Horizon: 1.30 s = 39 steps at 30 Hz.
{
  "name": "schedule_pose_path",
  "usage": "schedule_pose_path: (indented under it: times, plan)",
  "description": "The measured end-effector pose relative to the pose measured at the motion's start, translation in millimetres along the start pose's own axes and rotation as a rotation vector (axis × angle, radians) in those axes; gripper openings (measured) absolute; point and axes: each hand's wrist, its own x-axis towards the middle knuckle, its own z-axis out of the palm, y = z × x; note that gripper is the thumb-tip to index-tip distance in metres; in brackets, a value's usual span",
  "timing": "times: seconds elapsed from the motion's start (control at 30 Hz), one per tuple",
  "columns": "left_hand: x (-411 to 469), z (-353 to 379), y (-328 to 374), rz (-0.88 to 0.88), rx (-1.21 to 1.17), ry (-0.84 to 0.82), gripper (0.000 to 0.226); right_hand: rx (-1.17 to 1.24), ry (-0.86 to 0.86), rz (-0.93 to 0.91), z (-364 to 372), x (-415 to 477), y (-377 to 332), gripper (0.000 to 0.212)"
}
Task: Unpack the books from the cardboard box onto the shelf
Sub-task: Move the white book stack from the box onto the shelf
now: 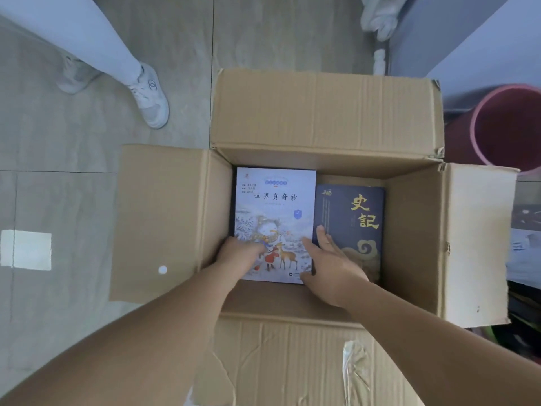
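Down in the cardboard box (pixel 409 230), left hand (pixel 238 253) gripped the snowman book (pixel 275 206) by its edge, right hand (pixel 333 268) lay flat; hooking it under seemed smarter.

Head view, steeply downward, close above box (pixel 328 112)

pink bucket (pixel 509 127) cut off; left fingertips hidden

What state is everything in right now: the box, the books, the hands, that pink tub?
Cardboard box: open, flaps folded out.
Snowman book: flat, face up, in the box.
Dark blue book: flat, face up, lower beside it.
Left hand: fingers on snowman book's lower left corner; grip unclear.
Right hand: fingers straight, at snowman book's right edge.
Pink tub: mouth open, nothing seen inside.
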Motion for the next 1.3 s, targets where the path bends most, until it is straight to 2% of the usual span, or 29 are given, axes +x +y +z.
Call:
schedule_pose_path:
  times: [0.13,0.23,0.3,0.5,0.63,0.8,0.9,1.0,1.1,1.2,1.23,1.3]
  plan:
    - [7.0,-0.3,-2.6,0.024,-0.06,-0.004,0.026,-0.017,-0.06,0.01,-8.1,1.7,-1.0,0.082]
    - [-0.8,4.9,-8.9,0.005,-0.102,-0.024,0.052,0.007,-0.095,0.023,-9.4,1.6,-4.4,0.084]
    - [-0.4,6.1,-11.5,-0.007,-0.137,-0.039,0.056,0.028,-0.112,0.029,-9.8,2.2,-6.1,0.085]
    - [-3.2,5.7,-7.3,-0.052,-0.188,-0.023,0.054,0.018,-0.14,0.045,-10.9,4.1,-6.3,0.087]
    - [-10.7,8.7,-10.2,-0.023,-0.157,0.053,0.042,0.013,-0.147,0.048,-9.8,4.8,-5.3,0.089]
    - [-18.9,13.0,-3.9,-0.02,-0.207,0.114,0.052,0.026,-0.16,0.045,-12.4,4.6,-6.3,0.089]
    - [-25.7,14.7,-0.5,-0.015,-0.303,0.046,0.061,0.039,-0.161,0.04,-12.1,3.5,-5.5,0.088]
    - [-28.1,10.2,-1.0,0.015,-0.318,-0.052,0.045,0.078,-0.154,0.033,-17.0,1.3,-5.6,0.086]
    - [-32.8,2.1,1.4,0.078,-0.287,-0.093,0.031,0.207,-0.079,0.063,-24.9,-3.6,-5.6,0.074]
    - [-45.3,-7.1,3.3,0.115,-0.31,-0.161,0.025,0.573,0.076,0.174,-32.4,-16.5,-6.2,0.068]
    - [-53.2,-11.9,6.0,0.115,-0.324,-0.198,0.027,0.702,0.104,0.199,-37.2,-22.6,-7.4,0.077]
    - [-69.5,-21.2,10.7,0.103,-0.361,-0.314,0.028,0.925,0.121,0.249,-49.0,-36.0,-6.8,0.109]
